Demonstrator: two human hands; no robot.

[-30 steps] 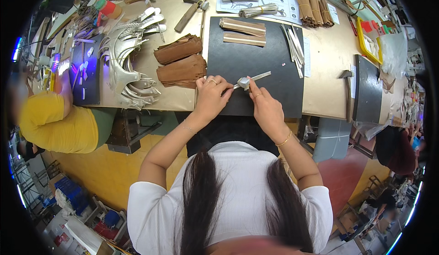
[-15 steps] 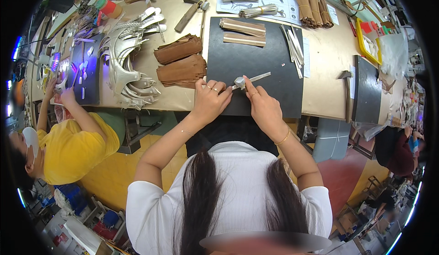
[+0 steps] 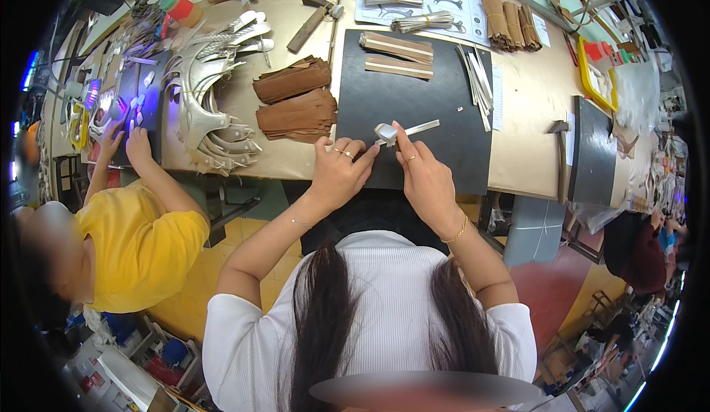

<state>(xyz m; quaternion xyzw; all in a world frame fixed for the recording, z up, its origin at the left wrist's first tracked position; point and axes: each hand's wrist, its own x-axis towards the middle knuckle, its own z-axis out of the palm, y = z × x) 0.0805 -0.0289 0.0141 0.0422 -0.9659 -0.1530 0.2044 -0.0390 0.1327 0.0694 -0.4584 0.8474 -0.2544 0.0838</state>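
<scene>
Cluttered workshop benches fill the view, and your own tan bench (image 3: pixel 532 101) carries a black cutting mat (image 3: pixel 444 153) directly under your hands. Your left hand (image 3: pixel 336 171) is curled narrow, fingertips pinching the folded end of a pale strip (image 3: pixel 403 131) that sits just above the mat. Your right hand (image 3: pixel 425 179) is likewise closed around the same strip from the other side, its forefinger laid up along it, so the piece is held between both hands, with its free end pointing away past your right fingertips.

Beyond your hands, at the far edge of the mat, lie two flat brown strip bundles (image 3: pixel 397 55). Just beyond your left hand, two stacks of brown leather pieces (image 3: pixel 296 101) rest on the bench, and further out on that side is a heap of curved silvery pieces (image 3: pixel 214 94). Well past your right hand, a hammer (image 3: pixel 562 153) lies near a second dark mat (image 3: pixel 595 153). Far off beyond your left elbow, another person in a yellow shirt (image 3: pixel 137 245) works at a bench lit purple.
</scene>
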